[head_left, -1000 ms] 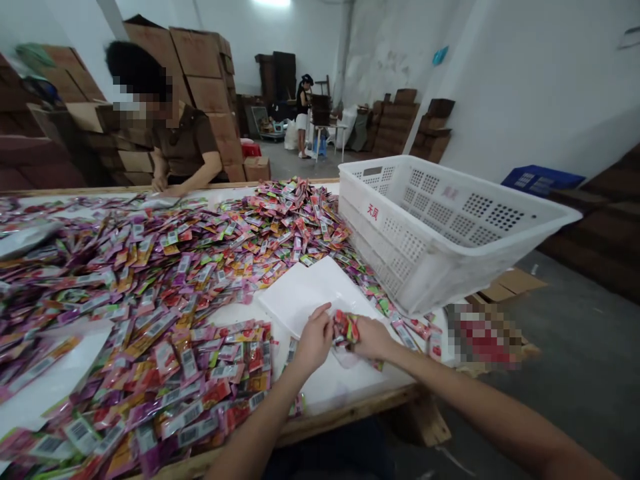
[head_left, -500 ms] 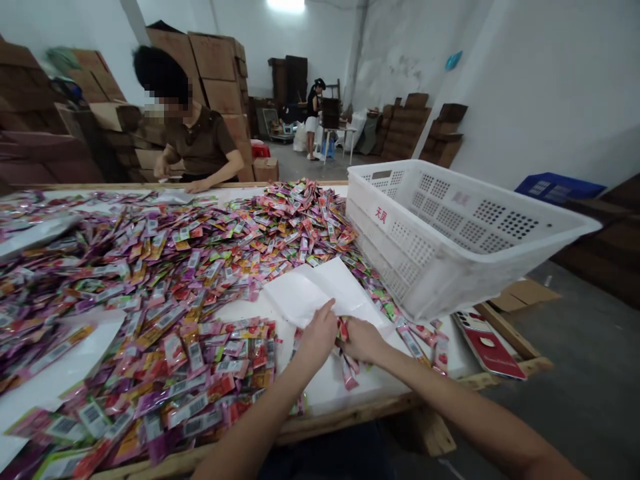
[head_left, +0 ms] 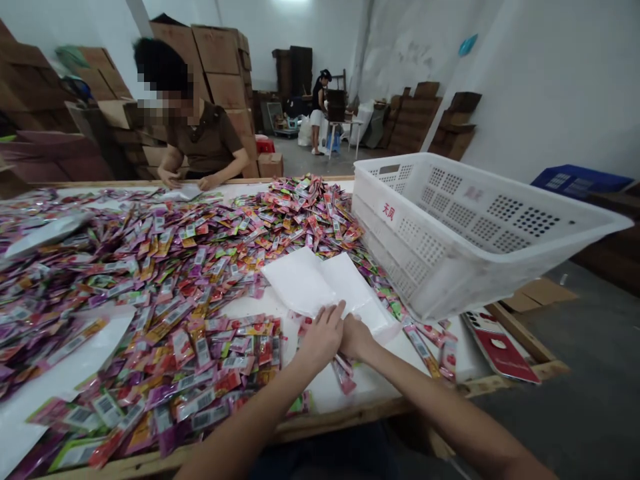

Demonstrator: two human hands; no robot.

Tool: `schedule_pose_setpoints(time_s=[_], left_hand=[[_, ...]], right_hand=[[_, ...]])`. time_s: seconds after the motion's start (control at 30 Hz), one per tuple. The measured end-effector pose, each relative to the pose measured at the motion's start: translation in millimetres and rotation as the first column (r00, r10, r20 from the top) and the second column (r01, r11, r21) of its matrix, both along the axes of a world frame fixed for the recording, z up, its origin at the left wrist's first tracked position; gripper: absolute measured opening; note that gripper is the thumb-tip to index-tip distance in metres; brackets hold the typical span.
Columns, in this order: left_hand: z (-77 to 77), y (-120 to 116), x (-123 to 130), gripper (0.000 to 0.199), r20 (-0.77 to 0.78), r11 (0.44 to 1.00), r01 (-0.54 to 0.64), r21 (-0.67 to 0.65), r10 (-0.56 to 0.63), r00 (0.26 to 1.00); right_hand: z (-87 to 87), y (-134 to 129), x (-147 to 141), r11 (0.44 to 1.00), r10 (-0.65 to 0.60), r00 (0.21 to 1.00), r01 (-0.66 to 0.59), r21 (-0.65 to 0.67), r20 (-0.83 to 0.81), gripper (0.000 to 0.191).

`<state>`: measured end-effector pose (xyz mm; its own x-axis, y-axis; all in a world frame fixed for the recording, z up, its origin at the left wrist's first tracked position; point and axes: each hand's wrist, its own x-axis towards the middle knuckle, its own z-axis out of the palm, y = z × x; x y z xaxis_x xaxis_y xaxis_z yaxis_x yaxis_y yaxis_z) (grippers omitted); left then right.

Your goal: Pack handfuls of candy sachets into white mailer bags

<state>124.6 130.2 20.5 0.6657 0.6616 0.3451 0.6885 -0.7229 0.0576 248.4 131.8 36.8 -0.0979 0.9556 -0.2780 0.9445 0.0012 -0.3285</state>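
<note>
My left hand (head_left: 323, 339) is closed, its fingers together at the near edge of a white plastic bag (head_left: 300, 280); what lies under them is hidden. Against it rests my right hand (head_left: 357, 337), curled into a fist around small snack sachets. The pink ends of these sachets (head_left: 345, 379) poke out below the hands. A second white bag (head_left: 356, 290) lies flat just beyond my right hand. To the left spreads a large heap of colourful printed sachets (head_left: 175, 267), purple, pink, orange and green, many with barcodes.
A white perforated crate (head_left: 425, 247) stands on the table's right side. Beside it a red phone (head_left: 503, 347) lies near the wooden edge (head_left: 480, 387). Across the table a co-worker (head_left: 200, 133) handles a white bag. Another person (head_left: 319, 110) stands far back near stacked cartons (head_left: 220, 60).
My hands have closed up against each other, and the red sachet seen between them is now covered. My left fingers have moved over the bag's near edge. The view has shifted slightly left.
</note>
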Motion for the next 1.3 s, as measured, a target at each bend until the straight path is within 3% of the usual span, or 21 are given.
schedule_pose_setpoints(time_s=[0.07,0.13,0.2,0.23,0.33,0.43,0.5,0.6,0.67,0.77,0.83,0.87,0.9,0.97,1.03,1.07,1.17,1.3], left_hand=[[-5.5,-4.1,-7.0,0.019,0.066,0.999,-0.039,0.032,0.037,0.997],[-10.3,-8.1,-14.3,0.012,0.172,0.972,-0.236,-0.022,0.236,0.956],[-13.9,-11.6,-19.1,0.011,0.290,0.875,-0.434,-0.213,0.481,0.827],[-15.3,-13.0,-20.2,0.017,0.337,0.818,-0.460,-0.346,0.566,0.752],[-18.5,-13.8,-20.1,0.025,0.415,0.678,-0.320,-0.661,0.686,0.597],[-23.2,-10.1,-20.9,0.018,0.457,0.631,-0.220,-0.744,0.721,0.521],[-27.2,-7.8,-24.7,0.017,0.482,0.629,-0.170,-0.758,0.717,0.503],[-29.9,-9.9,-32.8,0.025,0.507,0.656,-0.080,-0.751,0.649,0.567],[-27.3,-15.1,-35.8,0.028,0.521,0.691,-0.070,-0.719,0.603,0.604],[-17.0,-23.8,-32.2,0.030,0.555,0.725,-0.061,-0.686,0.575,0.601],[-8.7,-27.3,-26.1,0.032,0.586,0.734,-0.021,-0.679,0.559,0.586],[-5.2,-27.9,-23.0,0.032,0.599,0.737,-0.001,-0.676,0.551,0.581],[-2.5,-27.7,-20.5,0.033,0.608,0.740,0.009,-0.673,0.546,0.576],[-0.4,-25.6,-18.0,0.038,0.610,0.736,-0.003,-0.677,0.564,0.557],[-2.8,-22.2,-19.5,0.043,0.593,0.723,-0.057,-0.689,0.607,0.529],[-5.4,-20.5,-21.5,0.044,0.584,0.720,-0.086,-0.689,0.621,0.523],[-15.3,-17.0,-30.2,0.046,0.584,0.778,-0.126,-0.615,0.557,0.590],[-25.9,-18.0,-38.8,0.051,0.565,0.858,-0.154,-0.489,0.447,0.693]], right_hand=[[2.0,4.0,-2.6,0.999,0.010,0.999,-0.012,-0.046,-0.044,0.017],[6.4,9.0,-0.5,0.995,0.004,0.992,-0.016,-0.100,-0.122,0.016],[10.4,11.4,3.6,0.990,-0.023,0.974,-0.009,-0.139,-0.227,0.021],[11.4,10.8,5.1,0.989,-0.046,0.961,0.004,-0.151,-0.272,0.024],[7.5,0.5,3.6,0.987,-0.123,0.942,0.084,-0.135,-0.311,0.049],[-5.6,-17.5,-6.8,0.991,-0.132,0.955,0.136,-0.005,-0.265,0.096],[-13.9,-26.0,-14.0,0.985,-0.123,0.971,0.144,0.090,-0.206,0.100],[-16.3,-23.6,-17.7,0.975,-0.148,0.977,0.170,0.143,-0.151,0.063],[-11.1,-13.5,-14.7,0.971,-0.176,0.951,0.210,0.114,-0.253,0.043],[-3.0,1.9,-9.0,0.951,-0.307,0.767,0.269,-0.152,-0.563,0.024],[-2.9,6.0,-8.9,0.913,-0.406,0.642,0.262,-0.311,-0.650,0.013],[-5.0,5.9,-10.3,0.906,-0.423,0.621,0.277,-0.320,-0.660,0.011],[-8.2,4.7,-12.5,0.913,-0.405,0.636,0.309,-0.265,-0.657,0.013],[-15.9,1.0,-18.9,0.941,-0.282,0.752,0.337,-0.019,-0.596,0.027],[-21.8,-1.1,-26.5,0.953,-0.117,0.910,0.216,0.213,-0.398,0.038],[-23.0,-0.7,-30.2,0.959,-0.051,0.964,0.120,0.257,-0.260,0.039],[-19.4,7.4,-37.8,0.989,0.028,0.999,-0.033,0.145,0.036,0.033],[-8.2,22.8,-35.7,0.999,0.043,0.997,-0.044,0.023,0.063,0.038]])
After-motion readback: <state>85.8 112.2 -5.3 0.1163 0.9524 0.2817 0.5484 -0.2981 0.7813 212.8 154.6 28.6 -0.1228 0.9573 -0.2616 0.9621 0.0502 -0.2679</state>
